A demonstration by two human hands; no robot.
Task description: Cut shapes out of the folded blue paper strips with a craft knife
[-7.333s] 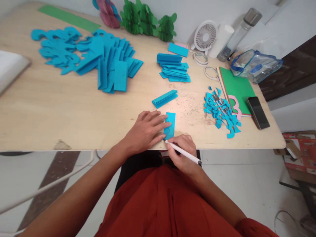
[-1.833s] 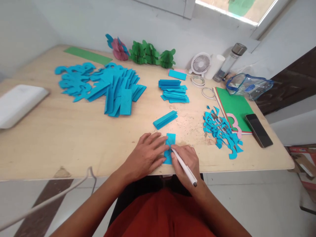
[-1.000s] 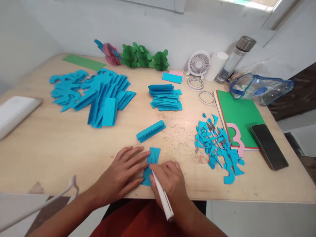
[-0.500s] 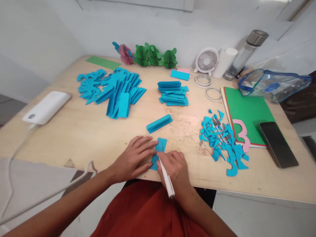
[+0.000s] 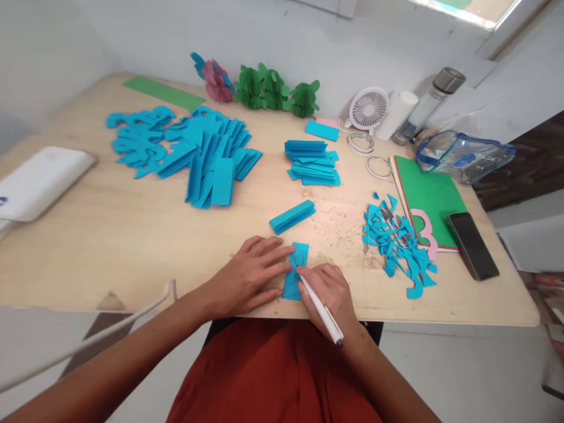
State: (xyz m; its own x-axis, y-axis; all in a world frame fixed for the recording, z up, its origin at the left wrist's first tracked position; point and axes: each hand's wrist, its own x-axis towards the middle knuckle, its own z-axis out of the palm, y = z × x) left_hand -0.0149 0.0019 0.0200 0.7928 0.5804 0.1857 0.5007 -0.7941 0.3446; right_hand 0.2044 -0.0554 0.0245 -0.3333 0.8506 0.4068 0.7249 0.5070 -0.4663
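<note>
A small piece of folded blue paper [image 5: 301, 254] lies at the table's front edge, with a dark curved line drawn on it. My left hand [image 5: 253, 273] rests flat, fingers spread, its fingertips pressing the paper's left side. In my right hand [image 5: 330, 291] is a white pen [image 5: 324, 315], its tip on the paper and its back end slanting toward me. Just beyond lies another folded blue paper strip [image 5: 293, 217]. Farther back is a stack of folded blue strips [image 5: 312, 164].
Blue cut-outs and folded papers [image 5: 211, 153] pile up at left, near a white power bank [image 5: 48, 179]. Blue scraps [image 5: 396, 241], green paper [image 5: 434, 200] and a phone [image 5: 473, 245] lie at right. Behind stand green paper figures [image 5: 273, 88], a fan [image 5: 369, 110] and a bottle [image 5: 429, 106].
The view has shifted and turned a little. My right hand's pen has swung so that its back end points farther right. My left hand stays on the paper.
</note>
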